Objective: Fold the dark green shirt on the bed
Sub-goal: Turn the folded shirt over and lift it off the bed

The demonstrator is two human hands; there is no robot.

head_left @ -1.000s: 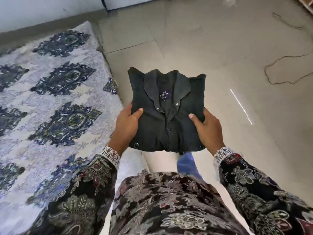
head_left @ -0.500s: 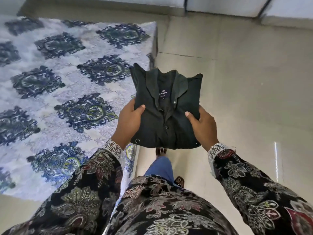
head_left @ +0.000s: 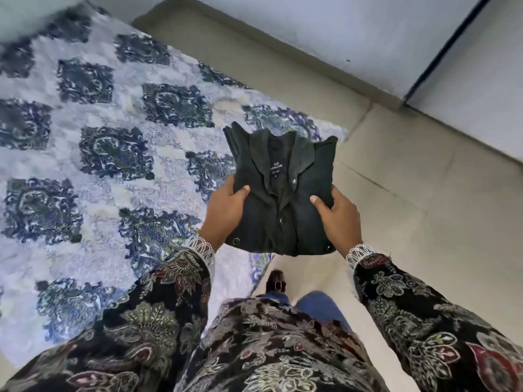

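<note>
folded dark green shirt | collar label "ARROW" | held by both hands

A beige tiled floor is seen to the right of the bed, crossed by thin grout lines. A pale wall is met at the top, with a raised skirting of the same beige along its foot. A dark vertical strip is set into the wall at the upper right. A brown shoe with a buckle is planted on the tiles, beside blue jeans and a dark floral patterned garment.
</note>
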